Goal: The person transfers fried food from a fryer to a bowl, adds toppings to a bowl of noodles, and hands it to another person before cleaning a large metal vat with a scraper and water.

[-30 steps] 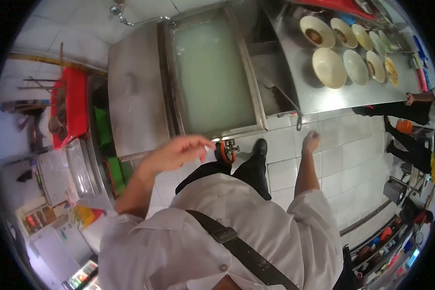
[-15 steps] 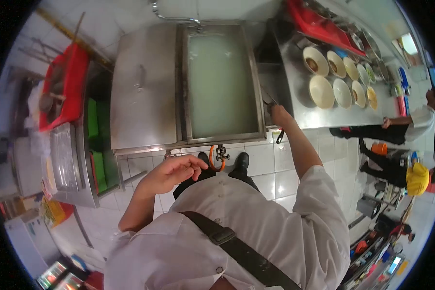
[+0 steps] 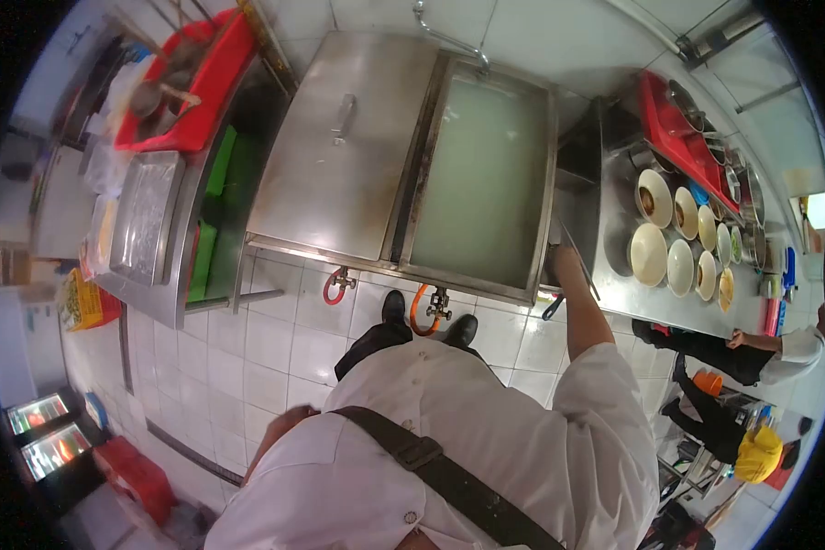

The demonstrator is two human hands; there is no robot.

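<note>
My right hand (image 3: 564,263) reaches to the right front corner of a steel tank of cloudy pale liquid (image 3: 481,192) and is closed around a long thin utensil handle (image 3: 582,270), whose dark end (image 3: 552,307) hangs below the counter edge. Of my left arm only a patch of skin (image 3: 284,426) shows beside my white shirt; the hand itself is hidden. A flat steel lid with a handle (image 3: 339,137) covers the tank's left half. My black shoes (image 3: 394,307) stand on the white tiled floor in front of the tank.
Several pale bowls (image 3: 649,254), some with dark sauce, sit on the steel counter (image 3: 614,284) to the right. A red tray (image 3: 192,82) and a steel tray (image 3: 142,225) lie on the left. Orange hoses and valves (image 3: 420,316) hang under the tank. Other people (image 3: 770,348) stand at the right.
My left hand dropped from in front of my chest to my side and out of sight. My right hand stays on the handle by the tank corner. The view swung left.
</note>
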